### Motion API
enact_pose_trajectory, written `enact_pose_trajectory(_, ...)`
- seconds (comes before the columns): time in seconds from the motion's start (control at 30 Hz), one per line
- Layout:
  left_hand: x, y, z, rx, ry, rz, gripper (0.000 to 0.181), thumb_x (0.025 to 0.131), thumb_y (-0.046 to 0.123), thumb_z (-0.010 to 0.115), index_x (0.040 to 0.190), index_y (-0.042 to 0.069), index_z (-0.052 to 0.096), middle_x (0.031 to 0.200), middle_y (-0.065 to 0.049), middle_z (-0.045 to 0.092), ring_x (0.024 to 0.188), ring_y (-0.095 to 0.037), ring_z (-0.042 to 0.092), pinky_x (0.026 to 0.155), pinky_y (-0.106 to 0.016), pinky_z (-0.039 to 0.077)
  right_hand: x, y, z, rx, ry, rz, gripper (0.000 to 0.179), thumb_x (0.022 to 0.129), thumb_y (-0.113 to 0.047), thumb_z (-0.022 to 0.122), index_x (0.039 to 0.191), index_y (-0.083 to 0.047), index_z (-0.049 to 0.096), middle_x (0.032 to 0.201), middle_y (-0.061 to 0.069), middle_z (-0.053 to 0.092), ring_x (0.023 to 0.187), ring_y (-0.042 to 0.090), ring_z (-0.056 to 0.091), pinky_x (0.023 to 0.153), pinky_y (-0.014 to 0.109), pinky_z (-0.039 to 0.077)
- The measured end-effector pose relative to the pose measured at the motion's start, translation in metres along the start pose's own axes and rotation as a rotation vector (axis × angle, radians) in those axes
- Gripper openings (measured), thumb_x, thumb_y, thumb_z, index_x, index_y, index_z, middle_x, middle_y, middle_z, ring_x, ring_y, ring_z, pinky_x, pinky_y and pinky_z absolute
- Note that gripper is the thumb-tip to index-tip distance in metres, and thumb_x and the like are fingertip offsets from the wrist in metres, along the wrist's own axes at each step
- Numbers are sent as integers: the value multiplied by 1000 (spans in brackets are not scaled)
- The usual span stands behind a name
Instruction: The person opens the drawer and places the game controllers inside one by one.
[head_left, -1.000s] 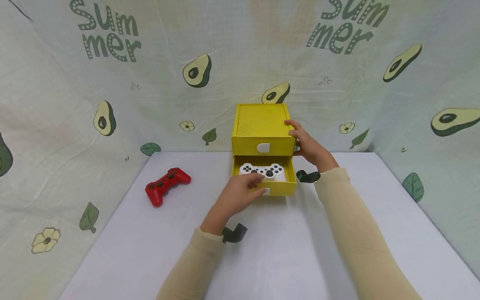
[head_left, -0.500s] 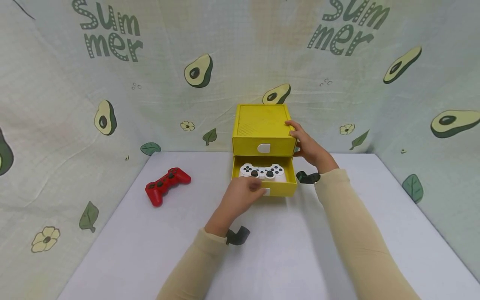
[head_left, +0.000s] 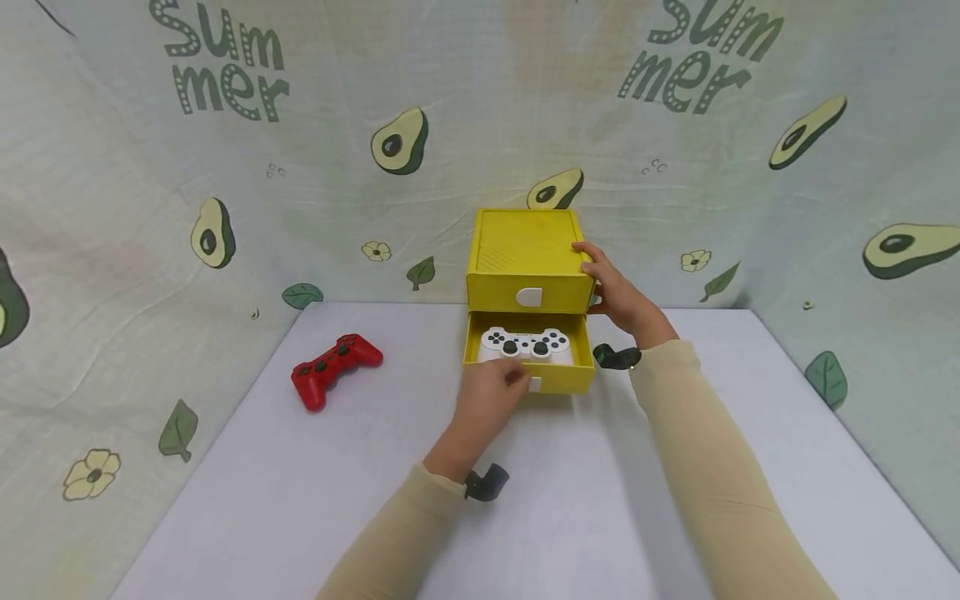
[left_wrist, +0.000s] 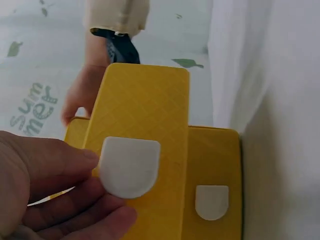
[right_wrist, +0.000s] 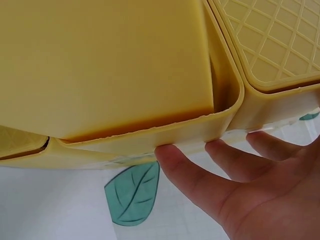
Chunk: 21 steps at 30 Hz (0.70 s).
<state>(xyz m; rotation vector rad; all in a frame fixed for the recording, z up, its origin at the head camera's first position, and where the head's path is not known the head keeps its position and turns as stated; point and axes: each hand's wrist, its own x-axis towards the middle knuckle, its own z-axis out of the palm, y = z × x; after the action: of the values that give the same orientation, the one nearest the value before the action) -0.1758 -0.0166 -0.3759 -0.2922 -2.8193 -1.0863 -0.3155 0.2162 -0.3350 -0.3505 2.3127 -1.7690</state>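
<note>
A yellow box of stacked drawers stands at the back of the table. Pulled out towards me, one drawer holds a white game controller. My left hand is at that drawer's front. In the left wrist view its thumb and fingers pinch at the edge of the white drawer handle. Spread against the right side of the box, my right hand rests fairly straight fingertips on the yellow wall. Its index finger reaches over the top edge; the right wrist view shows several fingers touching the side.
On the left part of the white table lies a red game controller. A shut lower drawer shows behind the open one in the left wrist view. A cloth backdrop printed with avocados surrounds the table.
My left hand's fingers have come down from over the white controller and drawn together with the thumb at the drawer front. The right hand, box and drawer have stayed about the same.
</note>
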Motion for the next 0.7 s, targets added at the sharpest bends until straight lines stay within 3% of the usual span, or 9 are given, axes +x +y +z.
enact_pose_trajectory(0.2,-3,-2,9,174,78,138,14,90,17,66,98,11,77,90,0,71,80,-12,61,70,-22,53,-1,0,0,15,0,-6,50,100,-48,31,147,-45,15,160,6,7,138,46,25,107,67,31)
enact_pose_trajectory(0.3,-6,-1,11,213,106,181,14,89,16,68,99,11,77,92,-1,70,83,-14,62,73,-23,54,0,1,1,21,-2,-4,51,99,-48,31,148,-44,15,161,4,5,140,45,22,108,68,30)
enact_pose_trajectory(0.7,-7,-1,13,168,187,257,11,88,9,68,96,7,75,90,-3,67,84,-14,64,75,-21,56,-2,-2,2,24,5,-3,52,100,-47,32,148,-45,14,161,3,4,140,45,22,108,67,30)
